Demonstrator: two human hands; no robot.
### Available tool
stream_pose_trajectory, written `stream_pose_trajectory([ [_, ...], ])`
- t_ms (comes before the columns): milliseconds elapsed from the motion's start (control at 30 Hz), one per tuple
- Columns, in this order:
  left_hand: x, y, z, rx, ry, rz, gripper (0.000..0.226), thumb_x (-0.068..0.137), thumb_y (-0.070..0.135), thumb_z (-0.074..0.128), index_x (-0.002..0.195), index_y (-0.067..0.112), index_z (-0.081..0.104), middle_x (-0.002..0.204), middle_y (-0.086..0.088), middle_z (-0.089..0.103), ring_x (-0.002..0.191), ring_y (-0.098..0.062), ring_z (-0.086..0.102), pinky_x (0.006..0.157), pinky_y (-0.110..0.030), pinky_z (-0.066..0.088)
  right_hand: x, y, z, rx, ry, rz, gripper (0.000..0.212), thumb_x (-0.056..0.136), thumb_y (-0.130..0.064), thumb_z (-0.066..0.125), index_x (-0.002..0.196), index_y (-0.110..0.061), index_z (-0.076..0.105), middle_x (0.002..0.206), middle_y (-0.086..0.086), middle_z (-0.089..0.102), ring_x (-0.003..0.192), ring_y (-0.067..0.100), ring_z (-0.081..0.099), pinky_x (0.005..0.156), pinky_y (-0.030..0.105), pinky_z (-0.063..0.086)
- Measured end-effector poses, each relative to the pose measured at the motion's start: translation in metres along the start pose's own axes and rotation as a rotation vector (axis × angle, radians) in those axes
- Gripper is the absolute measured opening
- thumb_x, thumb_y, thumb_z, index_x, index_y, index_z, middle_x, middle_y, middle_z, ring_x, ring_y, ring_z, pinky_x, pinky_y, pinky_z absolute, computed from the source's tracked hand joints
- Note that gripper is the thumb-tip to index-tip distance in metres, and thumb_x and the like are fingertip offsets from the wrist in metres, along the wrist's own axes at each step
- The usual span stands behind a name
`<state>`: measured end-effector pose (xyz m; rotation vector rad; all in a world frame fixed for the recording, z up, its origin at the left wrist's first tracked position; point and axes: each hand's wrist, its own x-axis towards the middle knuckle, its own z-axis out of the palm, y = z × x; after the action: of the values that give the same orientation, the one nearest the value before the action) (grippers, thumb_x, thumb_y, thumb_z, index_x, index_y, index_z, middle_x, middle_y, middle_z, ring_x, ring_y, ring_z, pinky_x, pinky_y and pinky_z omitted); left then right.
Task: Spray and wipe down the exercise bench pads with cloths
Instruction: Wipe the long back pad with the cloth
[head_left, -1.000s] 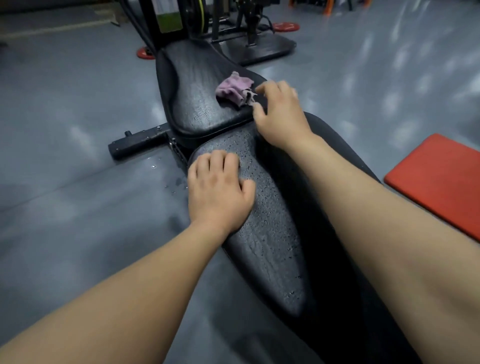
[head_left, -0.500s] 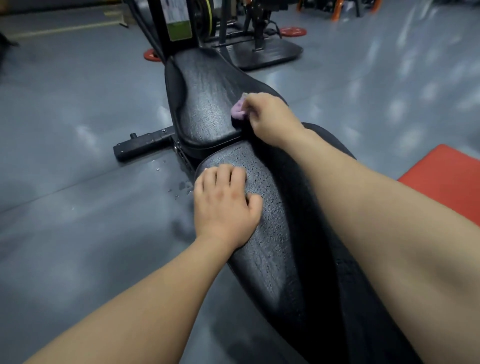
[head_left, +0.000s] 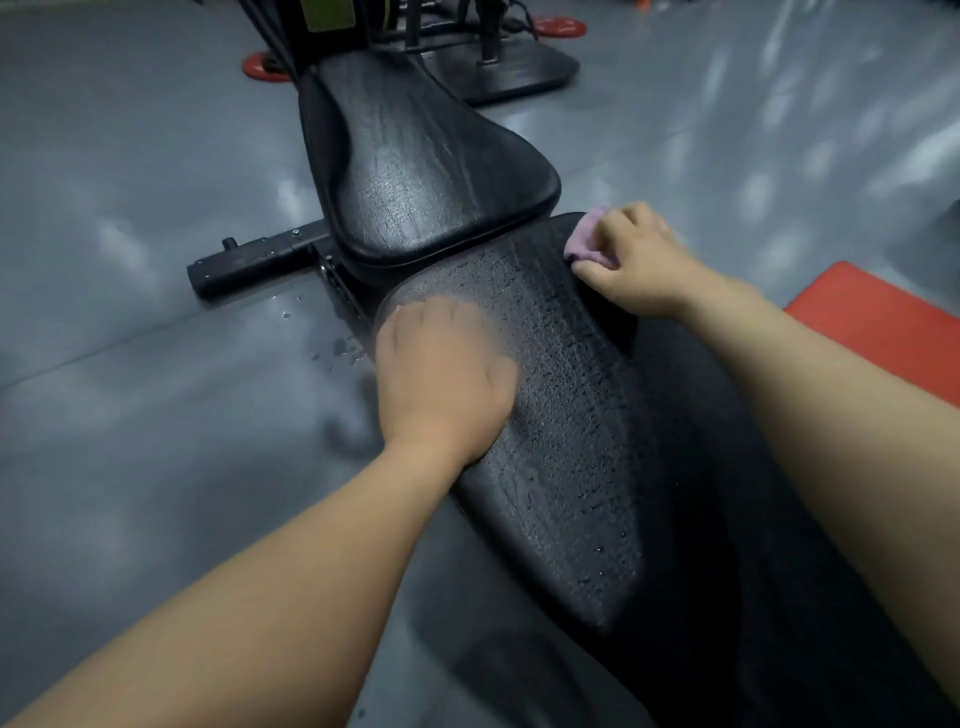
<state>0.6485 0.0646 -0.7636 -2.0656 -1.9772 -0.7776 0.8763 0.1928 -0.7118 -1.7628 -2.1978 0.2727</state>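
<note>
Head view: left hand (head_left: 441, 374) flat, fingers relaxed, on wet pad (head_left: 571, 441); right hand (head_left: 639, 260) grips cloth (head_left: 584, 243) at pad's far right corner.

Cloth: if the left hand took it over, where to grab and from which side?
Likely the bunched pink edge of the cloth poking out beyond the right hand, approached from the left across the wet pad; the hand covers the rest.
</note>
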Motion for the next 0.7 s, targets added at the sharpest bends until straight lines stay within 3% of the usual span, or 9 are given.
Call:
stream_pose_trajectory([
  [67,0.001,0.0,0.0,0.001,-0.003,-0.003,0.027,0.081,0.038,0.051,0.098,0.018,0.058,0.11,-0.005,0.057,0.11,-0.031,0.046,0.107,-0.047,0.035,0.001,-0.003,0.001,0.063,0.052,0.017,0.033,0.094,-0.051,0.051,0.107,-0.022,0.06,0.118,0.006,0.06,0.117,0.027,0.053,0.104,0.039,0.042],
  [133,0.0,0.0,0.0,0.0,-0.001,-0.003,0.027,0.081,0.037,0.05,0.099,0.018,0.058,0.11,-0.004,0.057,0.11,-0.031,0.046,0.107,-0.047,0.035,0.004,-0.005,0.001,0.083,0.054,0.017,0.041,0.1,-0.045,0.041,0.124,-0.016,0.057,0.128,0.005,0.061,0.125,0.027,0.052,0.103,0.035,0.039],
  [267,0.0,-0.001,0.002,-0.008,0.007,0.005,0.027,0.082,0.038,0.051,0.099,0.019,0.059,0.11,-0.004,0.057,0.109,-0.031,0.046,0.107,-0.047,0.035,0.012,-0.005,0.012,-0.096,-0.075,0.047,0.056,0.11,-0.031,0.031,0.159,-0.004,0.022,0.168,0.015,0.017,0.155,0.032,0.014,0.124,0.038,0.013],
  [367,0.0,-0.001,0.001,0.001,-0.01,0.001,0.027,0.082,0.039,0.05,0.1,0.019,0.058,0.111,-0.005,0.056,0.11,-0.031,0.046,0.108,-0.047,0.034,0.022,-0.012,0.016,-0.088,-0.07,0.111,0.061,0.11,-0.035,0.025,0.162,-0.006,0.009,0.17,0.013,0.006,0.156,0.033,0.004,0.127,0.043,0.008],
  [700,-0.001,0.001,0.0,-0.003,0.011,-0.001,0.028,0.081,0.037,0.052,0.1,0.018,0.059,0.11,-0.005,0.057,0.11,-0.032,0.047,0.108,-0.046,0.033,-0.049,-0.028,0.036,-0.088,-0.058,0.165,0.061,0.11,-0.035,0.023,0.162,-0.007,0.011,0.17,0.009,0.003,0.157,0.029,0.004,0.127,0.043,0.009],
])
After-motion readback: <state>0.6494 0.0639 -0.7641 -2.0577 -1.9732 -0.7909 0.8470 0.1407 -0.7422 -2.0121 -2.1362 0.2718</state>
